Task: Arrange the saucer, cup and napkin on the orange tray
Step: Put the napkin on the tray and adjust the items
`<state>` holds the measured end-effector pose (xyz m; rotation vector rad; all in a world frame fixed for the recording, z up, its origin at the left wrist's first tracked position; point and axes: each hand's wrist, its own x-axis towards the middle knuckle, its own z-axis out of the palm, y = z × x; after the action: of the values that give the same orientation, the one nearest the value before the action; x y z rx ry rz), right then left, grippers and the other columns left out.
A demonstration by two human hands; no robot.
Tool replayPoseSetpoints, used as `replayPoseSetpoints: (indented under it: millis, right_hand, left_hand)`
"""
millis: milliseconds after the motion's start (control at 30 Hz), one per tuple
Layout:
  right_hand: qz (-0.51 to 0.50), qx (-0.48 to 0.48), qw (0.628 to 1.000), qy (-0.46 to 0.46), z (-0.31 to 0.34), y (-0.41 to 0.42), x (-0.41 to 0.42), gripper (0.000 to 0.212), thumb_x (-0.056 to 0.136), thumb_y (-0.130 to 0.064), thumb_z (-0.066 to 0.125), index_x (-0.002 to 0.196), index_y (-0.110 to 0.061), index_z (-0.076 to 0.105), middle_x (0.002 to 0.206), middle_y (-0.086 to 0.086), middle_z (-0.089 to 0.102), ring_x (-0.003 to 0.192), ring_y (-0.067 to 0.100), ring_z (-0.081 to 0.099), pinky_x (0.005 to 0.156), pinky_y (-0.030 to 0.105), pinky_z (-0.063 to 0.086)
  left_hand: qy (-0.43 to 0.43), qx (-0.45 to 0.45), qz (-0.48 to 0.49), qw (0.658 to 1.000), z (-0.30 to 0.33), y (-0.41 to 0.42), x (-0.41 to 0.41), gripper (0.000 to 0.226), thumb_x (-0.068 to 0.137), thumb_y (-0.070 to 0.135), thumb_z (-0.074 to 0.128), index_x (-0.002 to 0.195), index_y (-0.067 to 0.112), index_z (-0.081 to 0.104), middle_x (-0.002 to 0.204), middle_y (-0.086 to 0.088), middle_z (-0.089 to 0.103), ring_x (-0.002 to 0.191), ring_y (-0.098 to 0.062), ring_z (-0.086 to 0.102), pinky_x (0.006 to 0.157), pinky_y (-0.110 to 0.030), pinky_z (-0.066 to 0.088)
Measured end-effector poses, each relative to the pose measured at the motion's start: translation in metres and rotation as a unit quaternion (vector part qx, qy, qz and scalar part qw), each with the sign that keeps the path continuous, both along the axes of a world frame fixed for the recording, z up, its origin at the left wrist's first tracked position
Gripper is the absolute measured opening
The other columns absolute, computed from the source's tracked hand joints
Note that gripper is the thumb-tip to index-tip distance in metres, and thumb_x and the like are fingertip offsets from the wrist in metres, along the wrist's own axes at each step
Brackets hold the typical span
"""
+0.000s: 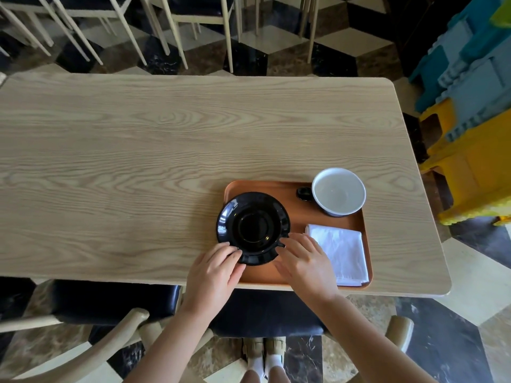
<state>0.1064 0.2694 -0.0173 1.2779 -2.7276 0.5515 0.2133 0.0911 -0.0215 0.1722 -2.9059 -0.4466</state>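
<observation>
An orange tray (pixel 297 217) lies at the near right of the wooden table. A glossy black saucer (pixel 253 226) sits over the tray's left part, its left rim overhanging the tray edge. My left hand (pixel 214 272) grips the saucer's near-left rim and my right hand (pixel 305 262) holds its near-right rim. A cup (pixel 338 192), white inside with a black handle pointing left, stands upright in the tray's far right corner. A folded white napkin (pixel 340 251) lies flat in the tray's near right part, just right of my right hand.
The light wood table (pixel 138 161) stretches far to the left and back. A dark-cushioned chair (pixel 110 302) stands under the near edge. Blue and yellow plastic stools (pixel 475 120) are stacked off the right side. More chairs stand beyond the far edge.
</observation>
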Motion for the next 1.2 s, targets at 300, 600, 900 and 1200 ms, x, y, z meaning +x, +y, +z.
replayPoseSetpoints:
  millis: [300, 600, 900, 1200]
  right_hand:
    - [-0.210, 0.001, 0.978, -0.010, 0.055, 0.049, -0.092, 0.034, 0.078, -0.028, 0.055, 0.104, -0.009, 0.065, 0.108, 0.011, 0.069, 0.096, 0.034, 0.063, 0.076, 0.042, 0.053]
    - [-0.291, 0.052, 0.935, -0.195, 0.051, 0.065, -0.136, 0.028, 0.088, -0.019, 0.050, 0.113, -0.009, 0.059, 0.111, 0.017, 0.065, 0.100, 0.035, 0.059, 0.077, 0.040, 0.049]
    - [-0.312, -0.035, 0.924, -0.220, 0.043, 0.063, -0.133, 0.019, 0.084, -0.011, 0.051, 0.096, -0.005, 0.064, 0.086, 0.018, 0.071, 0.083, 0.037, 0.061, 0.071, 0.039, 0.049]
    - [-0.303, -0.056, 0.911, -0.272, 0.044, 0.055, -0.122, 0.018, 0.082, -0.010, 0.052, 0.092, -0.009, 0.067, 0.079, 0.009, 0.073, 0.077, 0.026, 0.062, 0.064, 0.031, 0.044]
  left_hand:
    - [0.068, 0.007, -0.036, 0.997, 0.041, 0.019, -0.109, 0.031, 0.086, 0.026, 0.049, 0.100, 0.008, 0.069, 0.095, -0.002, 0.072, 0.091, -0.018, 0.066, 0.085, -0.029, 0.044]
    - [-0.100, 0.056, -0.021, 0.993, 0.043, 0.062, -0.192, 0.028, 0.087, 0.034, 0.054, 0.104, 0.014, 0.062, 0.094, -0.005, 0.064, 0.087, -0.027, 0.060, 0.063, -0.031, 0.042]
    - [-0.112, 0.183, 0.045, 0.976, 0.038, 0.064, -0.190, 0.028, 0.083, 0.029, 0.061, 0.108, 0.016, 0.066, 0.106, -0.006, 0.068, 0.100, -0.025, 0.060, 0.080, -0.038, 0.050]
    - [-0.117, 0.260, 0.064, 0.956, 0.045, 0.051, -0.180, 0.026, 0.083, 0.019, 0.062, 0.108, 0.016, 0.069, 0.110, 0.001, 0.071, 0.092, -0.013, 0.063, 0.063, -0.010, 0.035]
